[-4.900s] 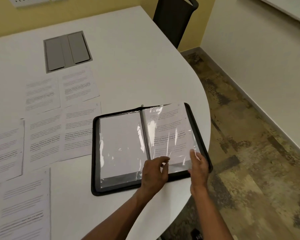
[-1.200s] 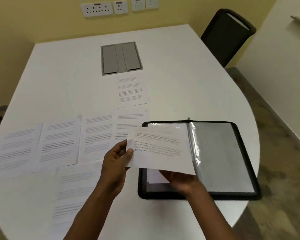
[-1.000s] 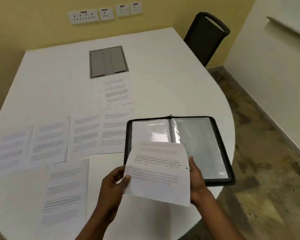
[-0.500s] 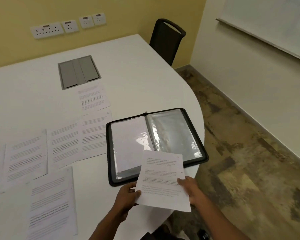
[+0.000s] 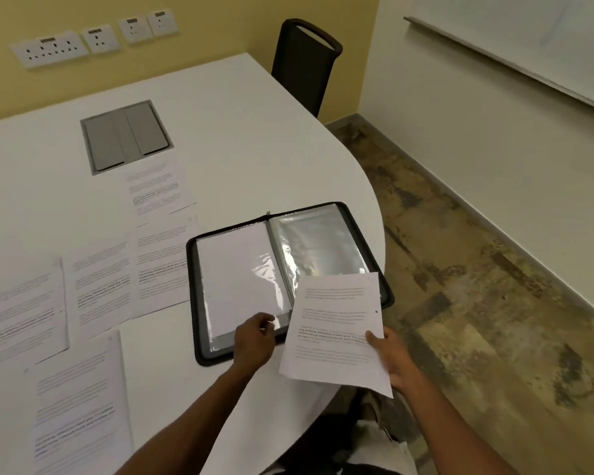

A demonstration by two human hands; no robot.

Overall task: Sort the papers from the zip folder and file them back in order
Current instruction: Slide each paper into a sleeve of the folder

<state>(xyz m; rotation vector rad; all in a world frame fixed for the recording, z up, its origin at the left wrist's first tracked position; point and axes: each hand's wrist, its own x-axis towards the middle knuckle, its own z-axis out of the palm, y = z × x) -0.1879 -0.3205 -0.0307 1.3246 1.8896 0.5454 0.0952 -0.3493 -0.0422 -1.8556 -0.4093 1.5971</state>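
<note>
- A black zip folder with clear plastic sleeves lies open flat near the curved edge of the white table, close in front of the person.
- The left hand rests at the near edge of the folder's left-hand sleeve, fingers curled onto the plastic; whether it pinches the sleeve or only touches it, I cannot tell.
- That left sleeve shows a plain white sheet inside; the right sleeve is glossy, and I cannot tell whether anything is in it.
- The right hand holds a printed white sheet of paper, thumb on top near its right edge, fingers under it. The sheet hangs above the folder's near right corner and the table edge, slightly tilted.
- More printed sheets lie spread on the table to the left of the folder, some edge to edge, one nearer the grey recessed cable hatch.
- A black chair stands at the far side of the table, and white wall sockets sit on the yellow wall.
</note>
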